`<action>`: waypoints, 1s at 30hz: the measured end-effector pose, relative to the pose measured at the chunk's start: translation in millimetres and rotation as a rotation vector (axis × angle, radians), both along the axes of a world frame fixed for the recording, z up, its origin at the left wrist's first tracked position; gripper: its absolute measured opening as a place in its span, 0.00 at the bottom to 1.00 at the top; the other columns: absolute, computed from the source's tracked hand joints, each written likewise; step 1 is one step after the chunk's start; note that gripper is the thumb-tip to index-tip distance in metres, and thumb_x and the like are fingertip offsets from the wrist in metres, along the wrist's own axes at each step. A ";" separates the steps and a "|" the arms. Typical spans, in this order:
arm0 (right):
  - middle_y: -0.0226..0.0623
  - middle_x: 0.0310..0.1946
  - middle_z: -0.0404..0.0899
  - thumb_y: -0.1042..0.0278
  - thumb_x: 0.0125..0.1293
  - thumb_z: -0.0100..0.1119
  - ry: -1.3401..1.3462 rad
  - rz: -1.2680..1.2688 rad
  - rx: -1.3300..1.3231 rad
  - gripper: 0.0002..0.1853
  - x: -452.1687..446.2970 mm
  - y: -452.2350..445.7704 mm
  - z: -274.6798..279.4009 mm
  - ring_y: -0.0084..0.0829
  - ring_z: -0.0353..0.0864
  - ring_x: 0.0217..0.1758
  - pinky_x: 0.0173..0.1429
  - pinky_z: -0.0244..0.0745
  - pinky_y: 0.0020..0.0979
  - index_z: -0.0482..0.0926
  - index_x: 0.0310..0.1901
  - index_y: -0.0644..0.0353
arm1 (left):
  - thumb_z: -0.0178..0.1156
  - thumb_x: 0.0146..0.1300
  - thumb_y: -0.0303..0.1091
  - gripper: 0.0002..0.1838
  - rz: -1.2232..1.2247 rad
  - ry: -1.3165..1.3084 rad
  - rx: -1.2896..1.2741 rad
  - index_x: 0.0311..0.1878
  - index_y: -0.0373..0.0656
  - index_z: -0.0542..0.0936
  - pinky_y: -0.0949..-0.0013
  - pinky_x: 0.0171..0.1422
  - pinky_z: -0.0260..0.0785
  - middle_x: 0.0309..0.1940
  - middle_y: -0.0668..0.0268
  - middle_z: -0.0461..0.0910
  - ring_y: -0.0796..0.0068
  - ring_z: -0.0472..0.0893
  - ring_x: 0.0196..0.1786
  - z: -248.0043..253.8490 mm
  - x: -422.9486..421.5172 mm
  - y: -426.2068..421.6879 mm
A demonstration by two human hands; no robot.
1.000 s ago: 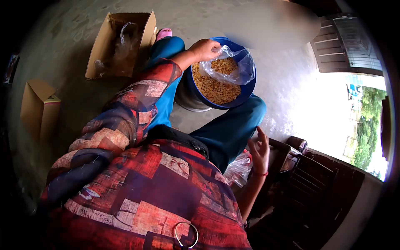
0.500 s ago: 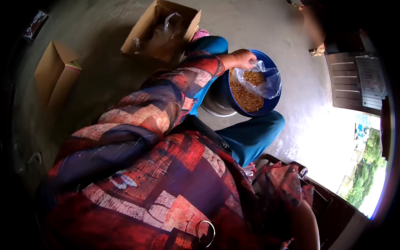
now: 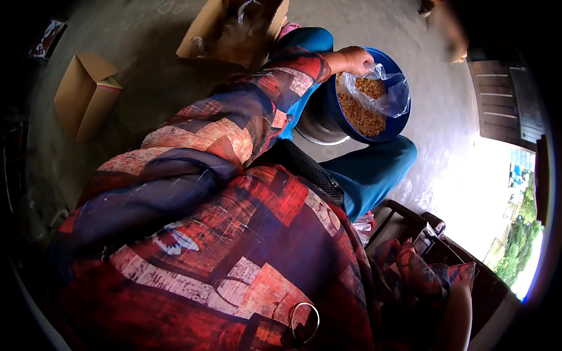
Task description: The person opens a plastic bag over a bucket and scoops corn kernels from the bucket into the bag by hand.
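My left hand is closed on the edge of a clear plastic bag, at the near-left rim of a blue tub. The thin bag hangs open over small golden-brown pieces, which fill much of the tub; their exact kind I cannot make out. The tub stands tilted between my knees, in front of a round silver metal vessel. My right forearm hangs down at the lower right, and the hand at its end is out of view.
An open cardboard box holding clear plastic bags is beyond my left knee. Another cardboard box stands on the concrete floor at the left. A dark wooden frame is beside my right knee. Another person's blurred limb shows at the top right.
The whole view has shifted, so the tub and my left hand appear farther up and right. My left hand keeps its hold on the bag, which lies much the same.
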State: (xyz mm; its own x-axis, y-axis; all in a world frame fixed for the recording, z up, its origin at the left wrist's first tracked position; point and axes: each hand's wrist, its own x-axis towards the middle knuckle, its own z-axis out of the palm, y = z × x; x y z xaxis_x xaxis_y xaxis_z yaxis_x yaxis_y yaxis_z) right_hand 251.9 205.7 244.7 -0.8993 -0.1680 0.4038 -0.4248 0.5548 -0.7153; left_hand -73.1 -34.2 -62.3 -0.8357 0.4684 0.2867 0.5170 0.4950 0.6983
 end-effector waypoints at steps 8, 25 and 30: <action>0.37 0.23 0.74 0.72 0.50 0.54 -0.034 -0.020 -0.020 0.12 6.7 2.2 -9.3 0.25 0.74 0.28 0.36 0.68 0.21 0.75 0.35 0.71 | 0.56 0.48 0.41 0.11 -0.015 0.015 -0.045 0.30 0.44 0.77 0.64 0.37 0.67 0.25 0.60 0.77 0.60 0.77 0.32 4.0 1.0 -1.8; 0.36 0.23 0.74 0.73 0.50 0.54 -0.379 0.070 -0.057 0.11 -5.2 -52.5 -85.9 0.25 0.74 0.28 0.36 0.68 0.21 0.75 0.35 0.70 | 0.57 0.48 0.42 0.13 -0.035 0.012 -0.073 0.32 0.44 0.78 0.64 0.38 0.67 0.27 0.59 0.78 0.61 0.77 0.33 2.7 -0.3 -2.9; 0.36 0.23 0.74 0.73 0.50 0.54 -0.445 0.103 -0.055 0.11 -10.6 -68.8 -109.3 0.25 0.74 0.28 0.36 0.68 0.21 0.75 0.35 0.70 | 0.57 0.48 0.42 0.13 -0.033 0.043 -0.085 0.33 0.44 0.77 0.64 0.39 0.67 0.28 0.59 0.78 0.61 0.77 0.34 0.3 -1.9 -3.0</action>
